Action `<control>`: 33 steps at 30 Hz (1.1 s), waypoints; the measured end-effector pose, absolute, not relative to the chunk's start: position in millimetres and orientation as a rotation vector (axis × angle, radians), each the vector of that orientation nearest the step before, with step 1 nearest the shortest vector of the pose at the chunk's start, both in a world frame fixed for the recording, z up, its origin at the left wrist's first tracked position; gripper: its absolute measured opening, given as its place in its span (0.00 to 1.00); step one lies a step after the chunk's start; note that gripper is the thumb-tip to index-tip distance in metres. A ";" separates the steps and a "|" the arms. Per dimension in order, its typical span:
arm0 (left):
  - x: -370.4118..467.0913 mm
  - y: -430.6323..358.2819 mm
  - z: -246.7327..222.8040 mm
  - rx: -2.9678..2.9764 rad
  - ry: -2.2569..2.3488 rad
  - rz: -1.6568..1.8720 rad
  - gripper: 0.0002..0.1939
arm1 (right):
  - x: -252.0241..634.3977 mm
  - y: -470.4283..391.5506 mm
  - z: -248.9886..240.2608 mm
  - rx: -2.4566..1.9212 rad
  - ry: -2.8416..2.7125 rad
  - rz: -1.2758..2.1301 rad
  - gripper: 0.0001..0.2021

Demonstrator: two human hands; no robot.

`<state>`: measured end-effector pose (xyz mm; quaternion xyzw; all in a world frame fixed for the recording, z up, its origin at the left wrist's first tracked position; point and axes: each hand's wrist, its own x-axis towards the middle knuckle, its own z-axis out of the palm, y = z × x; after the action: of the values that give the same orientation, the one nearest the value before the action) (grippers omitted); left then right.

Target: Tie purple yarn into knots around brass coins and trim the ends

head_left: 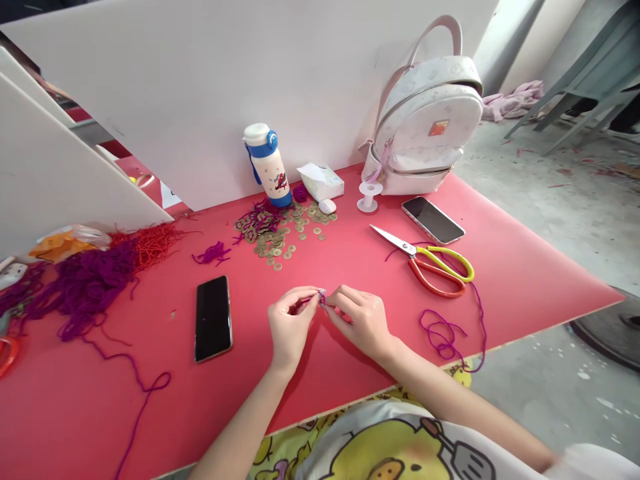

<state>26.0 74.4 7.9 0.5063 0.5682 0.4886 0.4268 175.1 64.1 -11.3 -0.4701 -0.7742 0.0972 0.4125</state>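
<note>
My left hand (294,323) and my right hand (361,319) meet fingertip to fingertip above the near middle of the red tabletop. Between them is a short piece of purple yarn (322,298), pinched by both hands; whether a coin sits in it is too small to tell. Beyond my hands lie many round, holed brass-coloured coins (274,252). Left of my left hand a black-screened phone (213,319) rests flat. To the right of my right hand are scissors (434,268) with red and yellow handles, and a loose coil of purple yarn (443,333).
A water bottle (270,167), a tissue pack (323,181), a white spool (369,198) and a white backpack (425,127) stand at the back. A second phone (433,219) lies near the backpack. Purple yarn (95,283) and red yarn (155,243) are heaped at left.
</note>
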 end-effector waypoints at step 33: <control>13.9 82.2 6.6 1.793 1.386 0.879 0.07 | 188.3 74.8 -13.7 -1.178 -1.966 0.377 0.15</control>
<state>13.9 82.2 6.6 0.6915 0.5345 0.3391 0.3479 188.3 74.8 -13.7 -0.4653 -0.7764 0.1489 0.3982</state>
